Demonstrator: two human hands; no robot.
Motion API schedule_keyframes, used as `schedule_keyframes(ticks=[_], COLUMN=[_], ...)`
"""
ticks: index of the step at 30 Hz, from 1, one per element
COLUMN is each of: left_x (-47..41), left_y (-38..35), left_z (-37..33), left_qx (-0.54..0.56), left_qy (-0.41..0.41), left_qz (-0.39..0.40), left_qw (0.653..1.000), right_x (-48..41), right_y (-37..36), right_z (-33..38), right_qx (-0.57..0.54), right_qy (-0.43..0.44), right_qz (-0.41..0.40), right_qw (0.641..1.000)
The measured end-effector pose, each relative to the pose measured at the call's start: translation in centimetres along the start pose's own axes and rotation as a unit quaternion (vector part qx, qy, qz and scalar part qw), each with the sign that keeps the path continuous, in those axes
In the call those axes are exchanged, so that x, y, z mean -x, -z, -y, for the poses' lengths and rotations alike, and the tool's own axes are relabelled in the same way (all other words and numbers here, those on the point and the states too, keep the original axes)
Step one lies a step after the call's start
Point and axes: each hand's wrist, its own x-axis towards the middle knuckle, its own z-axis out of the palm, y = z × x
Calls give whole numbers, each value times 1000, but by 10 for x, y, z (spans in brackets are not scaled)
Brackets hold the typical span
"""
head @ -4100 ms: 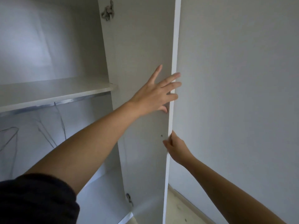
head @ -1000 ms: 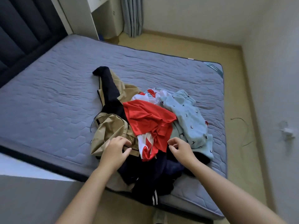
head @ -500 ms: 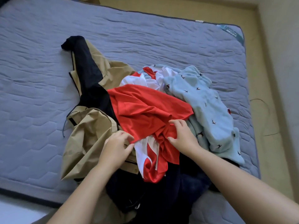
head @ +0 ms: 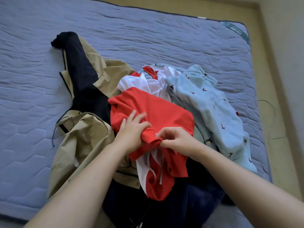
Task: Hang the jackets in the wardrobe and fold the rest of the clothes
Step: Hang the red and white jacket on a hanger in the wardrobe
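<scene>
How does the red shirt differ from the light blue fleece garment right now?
The red shirt is plain and thin; the light blue fleece garment is fluffy with small dark motifs. Left hand and right hand grip the shirt; the fleece lies untouched, right of it. Both sit crumpled in the pile on the mattress.
</scene>
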Motion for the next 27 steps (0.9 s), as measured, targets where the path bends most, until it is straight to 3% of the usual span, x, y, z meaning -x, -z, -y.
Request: schedule_keyframes(ticks=[2,4,6,8,12,15,17,20,22,24,25,27], left_x=[-1,1,5,13,35,63,82,104,124,147,157,164], left_y=[1,3,4,4,28,63,82,120,151,176,181,175], left_z=[-6,-10,-15,-17,4,30,45,79,109,141,154,167], left_qx=[115,227,290,328,375,482,452,338,251,97,10,-103], left_qy=[0,39,76,111,173,126,98,167,239,311,331,345], left_qz=[-1,-9,-18,-49,-114,-17,26,-105,-229,-352,-381,-331], left_qw=[993,973,954,937,904,867,886,920,910,877,863,872], right_x=[6,8,8,4,-13,-26,-36,-49,-49,-47,-46,-42], right_y=[13,31,38,28,-24,-69,-92,-106,-103,-93,-89,-85], right_z=[0,-10,-19,-25,-11,31,64,98,106,98,91,74], right_qx=[32,144,203,104,-13,-196,-303,-329,-261,-207,-193,-162], right_qy=[6,-27,-97,-152,-126,-102,-99,-78,-86,-108,-121,-149], right_qz=[-66,-165,-181,-156,-138,-84,-6,55,41,9,-10,-50], right_qw=[997,975,957,970,982,972,948,940,961,972,974,974])
